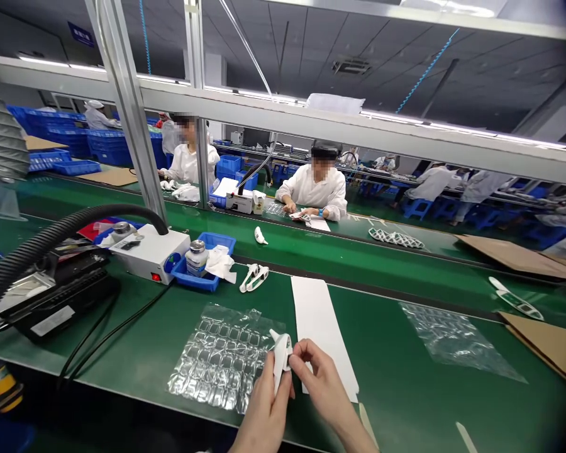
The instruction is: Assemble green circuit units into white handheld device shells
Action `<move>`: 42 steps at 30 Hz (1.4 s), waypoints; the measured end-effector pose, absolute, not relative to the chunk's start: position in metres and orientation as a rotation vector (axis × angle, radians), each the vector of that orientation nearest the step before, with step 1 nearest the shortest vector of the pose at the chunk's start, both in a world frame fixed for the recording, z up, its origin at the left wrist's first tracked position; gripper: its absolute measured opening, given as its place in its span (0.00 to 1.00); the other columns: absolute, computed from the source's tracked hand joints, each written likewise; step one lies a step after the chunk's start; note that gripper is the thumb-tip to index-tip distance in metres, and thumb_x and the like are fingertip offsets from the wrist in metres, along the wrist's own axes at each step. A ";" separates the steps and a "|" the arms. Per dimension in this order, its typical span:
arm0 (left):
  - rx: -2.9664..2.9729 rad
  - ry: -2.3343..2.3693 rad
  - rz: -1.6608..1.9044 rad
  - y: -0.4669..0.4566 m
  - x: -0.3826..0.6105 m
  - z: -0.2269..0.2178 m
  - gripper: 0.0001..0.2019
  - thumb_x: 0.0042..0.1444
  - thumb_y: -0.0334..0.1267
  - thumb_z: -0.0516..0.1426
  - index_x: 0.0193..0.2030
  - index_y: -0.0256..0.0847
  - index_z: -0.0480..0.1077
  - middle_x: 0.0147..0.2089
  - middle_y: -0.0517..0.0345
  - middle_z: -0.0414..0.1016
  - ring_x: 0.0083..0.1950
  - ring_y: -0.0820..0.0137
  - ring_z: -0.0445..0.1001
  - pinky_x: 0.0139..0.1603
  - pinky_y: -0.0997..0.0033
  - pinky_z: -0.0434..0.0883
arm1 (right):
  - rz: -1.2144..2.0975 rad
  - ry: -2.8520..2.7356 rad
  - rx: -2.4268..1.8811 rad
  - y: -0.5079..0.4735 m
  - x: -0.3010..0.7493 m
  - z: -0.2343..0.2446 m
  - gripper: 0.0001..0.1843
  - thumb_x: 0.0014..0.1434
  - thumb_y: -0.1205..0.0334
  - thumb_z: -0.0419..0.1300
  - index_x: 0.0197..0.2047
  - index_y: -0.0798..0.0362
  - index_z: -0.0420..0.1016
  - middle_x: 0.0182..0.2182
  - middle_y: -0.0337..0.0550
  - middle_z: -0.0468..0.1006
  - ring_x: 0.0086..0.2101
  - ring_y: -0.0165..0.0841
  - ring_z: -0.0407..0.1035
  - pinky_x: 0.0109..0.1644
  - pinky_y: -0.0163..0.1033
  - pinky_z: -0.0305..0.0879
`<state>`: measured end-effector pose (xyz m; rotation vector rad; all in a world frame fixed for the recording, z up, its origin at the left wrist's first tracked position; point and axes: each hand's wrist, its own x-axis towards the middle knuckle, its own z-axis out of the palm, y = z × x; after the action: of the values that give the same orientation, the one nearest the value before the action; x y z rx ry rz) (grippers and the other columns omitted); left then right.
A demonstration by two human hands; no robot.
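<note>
My left hand is closed round a curved white plastic part with a pointed tip and an opening near its top. It is held up above the front of the green bench. My right hand is closed in a pinch at the part's right side; whatever lies between its fingertips is too small to make out. Behind and left of my hands is a clear plastic blister tray with rows of pockets. A long white paper sheet lies flat just beyond my right hand.
Two similar white parts lie past the tray, beside a blue bin holding a bottle and tissue. A white box with a black hose stands left. Another clear tray and cardboard lie right. A co-worker sits across the green belt.
</note>
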<state>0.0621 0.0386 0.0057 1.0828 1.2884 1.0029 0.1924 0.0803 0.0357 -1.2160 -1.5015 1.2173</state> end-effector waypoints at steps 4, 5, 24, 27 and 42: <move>1.125 1.308 1.032 0.037 0.058 0.000 0.33 0.59 0.56 0.49 0.65 0.38 0.56 0.36 0.53 0.71 0.39 0.63 0.69 0.44 0.64 0.67 | 1.336 -1.422 -1.150 0.084 0.186 0.028 0.21 0.56 0.41 0.60 0.28 0.51 0.64 0.25 0.38 0.68 0.25 0.31 0.64 0.29 0.37 0.63; 1.132 1.313 1.036 0.037 0.056 -0.001 0.33 0.59 0.57 0.49 0.65 0.37 0.57 0.36 0.52 0.72 0.39 0.63 0.69 0.44 0.63 0.67 | 1.376 -1.412 -1.129 0.084 0.184 0.027 0.22 0.56 0.41 0.60 0.28 0.51 0.63 0.24 0.37 0.67 0.24 0.31 0.64 0.28 0.36 0.63; 0.858 1.366 1.373 0.059 -0.059 0.017 0.17 0.56 0.56 0.53 0.35 0.44 0.58 0.26 0.69 0.59 0.20 0.81 0.51 0.19 0.80 0.47 | 0.748 -2.122 -1.218 0.201 0.130 -0.002 0.09 0.57 0.66 0.53 0.26 0.50 0.58 0.22 0.34 0.65 0.25 0.31 0.61 0.29 0.35 0.54; 0.855 1.440 1.418 0.059 -0.079 0.011 0.17 0.56 0.56 0.52 0.35 0.44 0.58 0.26 0.69 0.60 0.20 0.80 0.51 0.19 0.80 0.47 | 0.646 -2.213 -1.239 0.202 0.125 -0.009 0.08 0.55 0.70 0.53 0.27 0.50 0.59 0.26 0.36 0.66 0.27 0.33 0.61 0.32 0.37 0.53; 1.034 1.791 1.528 0.075 -0.136 -0.030 0.16 0.58 0.56 0.50 0.35 0.44 0.62 0.26 0.65 0.64 0.22 0.71 0.60 0.26 0.72 0.58 | 0.482 -2.358 -1.208 0.201 0.143 -0.005 0.09 0.63 0.59 0.52 0.38 0.51 0.73 0.35 0.45 0.71 0.34 0.38 0.68 0.39 0.44 0.62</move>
<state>-0.1364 0.0753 -0.0297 1.0344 1.7911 1.5277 0.1433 0.2015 -0.0048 -1.2077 -2.3577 0.4818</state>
